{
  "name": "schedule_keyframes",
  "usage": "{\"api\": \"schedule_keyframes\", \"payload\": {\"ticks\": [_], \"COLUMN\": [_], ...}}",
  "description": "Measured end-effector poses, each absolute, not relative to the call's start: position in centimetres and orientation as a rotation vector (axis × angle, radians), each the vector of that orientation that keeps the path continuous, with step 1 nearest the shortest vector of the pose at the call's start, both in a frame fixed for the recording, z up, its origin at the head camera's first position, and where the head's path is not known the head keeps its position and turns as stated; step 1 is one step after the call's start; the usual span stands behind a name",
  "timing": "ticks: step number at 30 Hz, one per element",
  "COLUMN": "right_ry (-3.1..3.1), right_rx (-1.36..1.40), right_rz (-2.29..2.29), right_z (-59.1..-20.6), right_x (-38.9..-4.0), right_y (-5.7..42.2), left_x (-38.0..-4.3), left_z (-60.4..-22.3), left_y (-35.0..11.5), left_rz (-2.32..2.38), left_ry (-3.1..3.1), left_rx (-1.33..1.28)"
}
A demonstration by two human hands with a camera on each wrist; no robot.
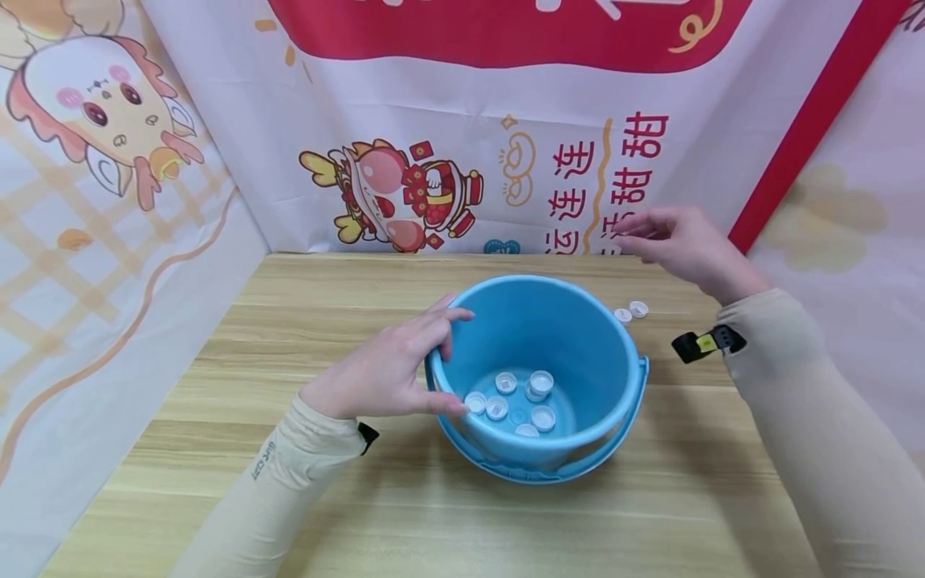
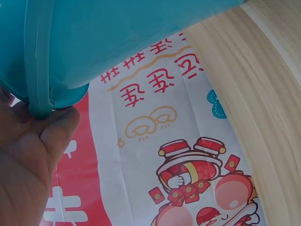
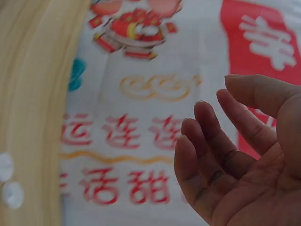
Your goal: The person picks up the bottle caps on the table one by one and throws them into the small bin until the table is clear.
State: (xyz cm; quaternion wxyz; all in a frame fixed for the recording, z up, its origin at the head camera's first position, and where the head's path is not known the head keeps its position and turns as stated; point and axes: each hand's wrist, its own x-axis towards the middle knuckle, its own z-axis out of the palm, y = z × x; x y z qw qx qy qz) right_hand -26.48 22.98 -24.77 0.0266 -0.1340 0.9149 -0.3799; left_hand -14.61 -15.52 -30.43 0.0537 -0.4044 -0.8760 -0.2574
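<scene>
A light-blue bucket [image 1: 538, 325] stands on the table, its mouth facing up towards me in the head view. My left hand [image 1: 390, 365] grips the left side of the rim, fingers over the edge and thumb at the near side. In the left wrist view, the fingers [image 2: 60, 134] meet the rim by the handle [image 2: 40, 61]. Several small white round caps [image 1: 543, 417] lie on the bucket's floor, some stacked. My right hand [image 1: 682, 245] is raised beyond the bucket's right side. Its fingers [image 3: 214, 132] are loosely bent, with nothing between them and the thumb.
Two more white caps [image 1: 638, 309] lie on the wooden table [image 1: 289, 313] just right of the bucket. A printed cloth [image 1: 433, 104] with cartoon figures and red lettering hangs along the table's back edge. More patterned cloth [image 1: 108, 265] hangs at the left side.
</scene>
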Motion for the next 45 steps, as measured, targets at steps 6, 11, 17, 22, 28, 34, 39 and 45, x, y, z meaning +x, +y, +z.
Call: {"api": "schedule_keyframes", "payload": {"ticks": [6, 11, 17, 22, 28, 34, 39, 45], "right_ry": [2.724, 2.757, 2.764, 2.733, 2.756, 2.746, 2.710, 2.703], "right_rx": [-0.291, -0.253, -0.308, -0.327, -0.275, -0.190, -0.120, -0.021], "right_rz": [-1.125, -0.888, -0.678, -0.630, -0.648, -0.700, -0.747, -0.787], "right_z": [-29.7, -33.6, -37.2, -39.2, -40.0, -40.2, -40.2, -40.4], "right_x": [-29.7, -31.5, -33.1, -34.0, -34.3, -34.2, -34.2, -34.5], "right_y": [26.6, 28.4, 29.6, 30.1, 30.1, 30.3, 30.3, 30.0], "left_x": [-14.6, -14.6, -14.5, -14.4, -14.5, -14.5, -14.5, -14.5], "left_z": [-30.4, -30.4, -30.6, -30.7, -30.6, -30.7, -30.9, -30.9], "left_y": [-15.5, -15.5, -15.5, -15.5, -15.5, -15.4, -15.4, -15.3], "left_rz": [-0.779, -0.789, -0.786, -0.789, -0.797, -0.803, -0.814, -0.818], "left_ry": [-2.654, -2.652, -2.656, -2.668, -2.666, -2.645, -2.635, -2.649], "left_rx": [-1.231, -1.239, -1.233, -1.222, -1.213, -1.238, -1.239, -1.210]}}
